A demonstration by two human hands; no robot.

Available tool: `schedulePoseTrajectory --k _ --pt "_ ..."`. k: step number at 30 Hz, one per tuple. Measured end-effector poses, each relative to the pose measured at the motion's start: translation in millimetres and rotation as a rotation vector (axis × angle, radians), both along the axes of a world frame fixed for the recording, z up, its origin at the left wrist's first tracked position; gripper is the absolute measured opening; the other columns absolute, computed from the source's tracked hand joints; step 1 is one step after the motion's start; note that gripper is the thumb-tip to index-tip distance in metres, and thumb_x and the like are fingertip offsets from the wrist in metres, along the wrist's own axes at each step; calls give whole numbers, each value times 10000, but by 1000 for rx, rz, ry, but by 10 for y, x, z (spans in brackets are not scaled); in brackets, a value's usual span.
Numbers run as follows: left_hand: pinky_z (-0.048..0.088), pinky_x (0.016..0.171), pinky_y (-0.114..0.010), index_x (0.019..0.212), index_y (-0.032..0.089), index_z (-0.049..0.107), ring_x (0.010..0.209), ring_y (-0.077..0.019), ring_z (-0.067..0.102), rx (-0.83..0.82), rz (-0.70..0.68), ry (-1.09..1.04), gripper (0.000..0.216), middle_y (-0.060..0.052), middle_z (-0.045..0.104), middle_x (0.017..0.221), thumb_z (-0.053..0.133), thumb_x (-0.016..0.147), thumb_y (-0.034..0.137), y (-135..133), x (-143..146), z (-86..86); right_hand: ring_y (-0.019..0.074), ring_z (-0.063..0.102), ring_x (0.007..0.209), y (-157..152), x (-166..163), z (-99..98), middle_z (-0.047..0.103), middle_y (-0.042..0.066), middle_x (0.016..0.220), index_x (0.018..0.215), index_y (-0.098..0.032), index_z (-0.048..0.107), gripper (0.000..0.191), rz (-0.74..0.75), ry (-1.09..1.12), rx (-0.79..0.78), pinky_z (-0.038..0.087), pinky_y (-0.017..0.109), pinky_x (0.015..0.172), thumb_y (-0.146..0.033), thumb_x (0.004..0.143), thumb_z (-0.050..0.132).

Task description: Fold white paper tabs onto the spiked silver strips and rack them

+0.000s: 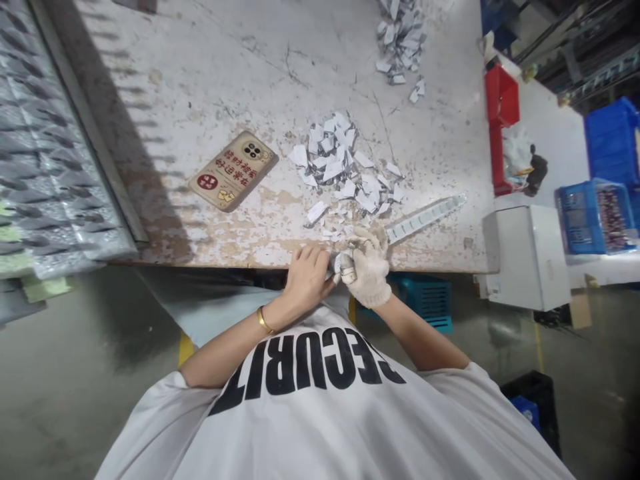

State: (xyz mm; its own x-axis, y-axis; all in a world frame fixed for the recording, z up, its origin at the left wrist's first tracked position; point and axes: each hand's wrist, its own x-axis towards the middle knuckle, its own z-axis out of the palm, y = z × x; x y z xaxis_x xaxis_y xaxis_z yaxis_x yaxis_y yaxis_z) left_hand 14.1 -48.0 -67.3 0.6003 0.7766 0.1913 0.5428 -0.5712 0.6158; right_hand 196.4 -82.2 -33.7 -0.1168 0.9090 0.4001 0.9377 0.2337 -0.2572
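My left hand (306, 277), bare with a gold bangle (265, 321) at the wrist, lies at the near table edge. Its fingers reach a small white piece (338, 263) that my right hand (367, 270), in a white knit glove, grips. A long segmented white strip (425, 219) runs from beside the glove across the scuffed white worktop (430, 140). A heap of broken white pieces (340, 157) lies just beyond my hands, and a second heap (400, 40) lies farther off. A phone in a tan printed case (233, 171) lies left of the nearer heap.
Stacked silver-grey sheets (55, 147) lie left of the worktop. A red crate (501, 127), a white box (527, 257) and blue crates (595, 217) stand to the right. A teal crate (425, 300) sits below the edge, and a black crate (530, 400) stands on the floor.
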Motion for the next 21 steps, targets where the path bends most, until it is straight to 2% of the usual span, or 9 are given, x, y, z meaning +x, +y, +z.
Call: schedulePoseTrajectory --k 5,9,13,16,19,21 --pt "426 869 -484 960 217 558 989 -355 595 6 61 -19 163 -151 686 1020 686 888 289 27 -58 -62 324 739 1155 64 -88 -45 774 93 1101 972 -263 679 74 -41 40 8 459 708 1206 -309 992 624" --pt "427 889 -489 967 218 553 995 -353 591 25 49 -14 172 -147 682 1022 681 881 292 48 -95 -66 332 713 1203 79 -138 -105 767 93 1059 967 -277 681 73 -77 100 -33 442 697 1231 -320 987 627" --pt "431 897 -497 996 202 568 1008 -368 605 -8 47 8 187 -163 686 1036 679 907 322 81 -92 -8 309 714 1190 123 -133 -136 776 84 1099 935 -265 668 74 1 46 121 391 708 1269 -267 987 615" --pt "430 941 -498 1057 196 592 1061 -367 618 -29 -3 -3 210 -153 691 1070 693 913 312 135 -157 49 314 692 1247 154 -75 -108 774 99 1153 901 -249 668 112 71 -32 194 374 691 1282 -298 988 618" --pt "446 910 -470 1066 200 598 1023 -340 610 -71 -94 -27 304 -134 679 1057 701 952 463 254 -298 117 328 654 1326 144 36 -44 757 105 1233 894 -250 679 195 93 18 94 377 650 1292 -408 987 612" --pt "458 860 -442 1041 204 595 964 -312 594 -82 -103 -39 330 -124 665 1029 648 990 526 394 -364 167 328 641 1345 129 124 5 739 110 1284 918 -254 693 236 28 110 10 430 607 1263 -455 990 594"
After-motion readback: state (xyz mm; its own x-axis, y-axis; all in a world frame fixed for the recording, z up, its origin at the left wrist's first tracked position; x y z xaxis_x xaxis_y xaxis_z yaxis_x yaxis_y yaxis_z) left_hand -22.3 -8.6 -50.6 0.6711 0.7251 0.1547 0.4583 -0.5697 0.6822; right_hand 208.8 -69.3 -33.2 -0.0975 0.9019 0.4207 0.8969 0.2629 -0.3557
